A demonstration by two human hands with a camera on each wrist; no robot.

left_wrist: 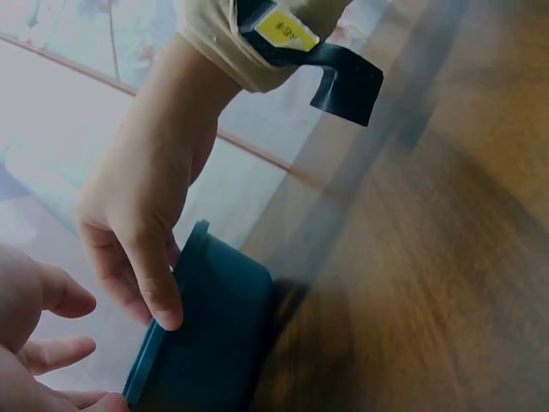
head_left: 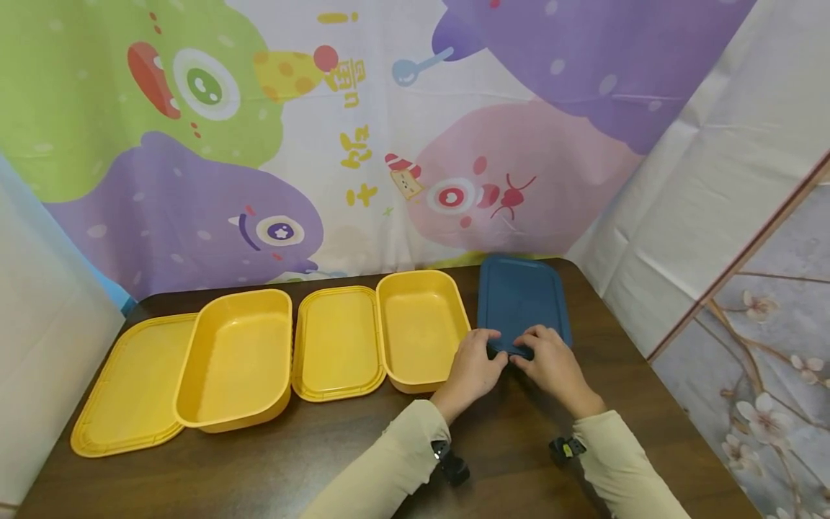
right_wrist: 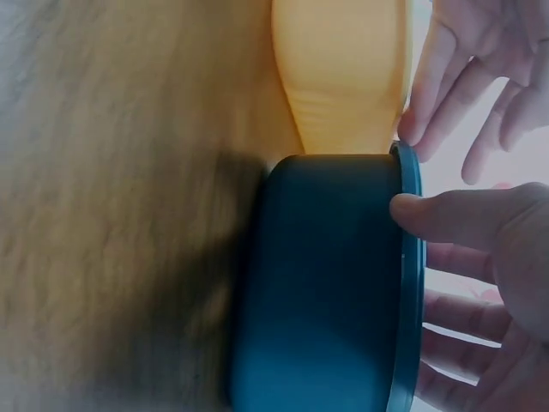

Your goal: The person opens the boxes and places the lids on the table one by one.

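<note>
A dark blue lidded food container [right_wrist: 317,283] stands on the table's right side, its flat lid [head_left: 521,295] on top. My right hand [head_left: 550,366] pinches the lid's near rim, thumb against the rim's side and fingers over the top, as the right wrist view shows. Beside it, my left hand [head_left: 476,366] is at the near left corner of the lid. There one digit touches the rim [right_wrist: 407,172], while its other fingers [left_wrist: 64,354] are spread apart in the air above the lid.
Left of the blue container stands a yellow container [head_left: 421,324] without a lid. Farther left lie a yellow lid [head_left: 339,342], a larger open yellow container [head_left: 236,360] and another yellow lid [head_left: 132,389]. A printed curtain [head_left: 389,238] hangs behind the dark wooden table [head_left: 272,468].
</note>
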